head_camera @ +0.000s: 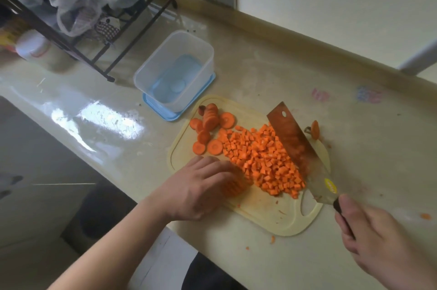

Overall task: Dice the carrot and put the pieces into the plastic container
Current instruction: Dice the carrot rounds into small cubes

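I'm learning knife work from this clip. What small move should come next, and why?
Probably chop down through the strips under the left hand: the cleaver, gripped by the right hand, sits beside the diced pile, the slices are uncut, and the container is empty.

My two bare forearms, no sleeves, my left hand (201,188) without rings, my right hand (378,240) likewise bare, dark clothing below.
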`<state>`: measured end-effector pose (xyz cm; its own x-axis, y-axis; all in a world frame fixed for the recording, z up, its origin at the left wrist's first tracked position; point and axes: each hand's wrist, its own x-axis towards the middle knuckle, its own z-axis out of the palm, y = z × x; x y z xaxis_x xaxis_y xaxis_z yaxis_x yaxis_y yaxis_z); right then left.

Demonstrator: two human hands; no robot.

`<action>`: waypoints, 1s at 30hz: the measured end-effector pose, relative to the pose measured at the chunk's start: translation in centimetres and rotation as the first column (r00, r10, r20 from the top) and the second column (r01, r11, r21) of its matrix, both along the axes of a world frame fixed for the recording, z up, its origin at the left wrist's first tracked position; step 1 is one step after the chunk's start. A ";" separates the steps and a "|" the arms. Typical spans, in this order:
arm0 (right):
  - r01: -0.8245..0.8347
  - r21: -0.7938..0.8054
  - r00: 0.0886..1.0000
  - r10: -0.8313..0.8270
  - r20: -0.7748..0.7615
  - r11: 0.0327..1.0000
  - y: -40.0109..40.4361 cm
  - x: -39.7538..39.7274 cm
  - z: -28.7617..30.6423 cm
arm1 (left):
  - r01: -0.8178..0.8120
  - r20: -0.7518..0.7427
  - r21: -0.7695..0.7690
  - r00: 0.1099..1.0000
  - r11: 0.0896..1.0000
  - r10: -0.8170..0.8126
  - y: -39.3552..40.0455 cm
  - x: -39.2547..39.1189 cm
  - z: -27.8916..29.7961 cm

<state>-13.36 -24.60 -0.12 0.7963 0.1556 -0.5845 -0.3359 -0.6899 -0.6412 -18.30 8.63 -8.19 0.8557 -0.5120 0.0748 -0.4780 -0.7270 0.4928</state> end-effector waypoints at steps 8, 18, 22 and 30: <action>-0.015 -0.016 0.999 0.014 -0.036 1.000 0.8 -0.4 0.5 | 0.076 0.059 0.017 0.995 0.997 -0.077 -1.1 0.5 -0.6; -0.248 -0.005 0.968 0.248 -0.031 0.969 3.8 -1.8 0.6 | -0.349 0.148 -0.019 0.926 0.937 0.348 -3.5 -2.7 -1.7; -0.332 -0.061 0.942 0.334 0.033 0.941 5.0 -2.2 -0.4 | -0.626 0.100 -0.160 0.759 0.763 0.644 -6.0 -4.6 -2.8; -0.370 -0.086 0.920 0.378 0.101 0.925 5.0 -1.6 -1.8 | -0.685 0.097 -0.311 0.667 0.659 0.739 -7.3 -4.9 -2.9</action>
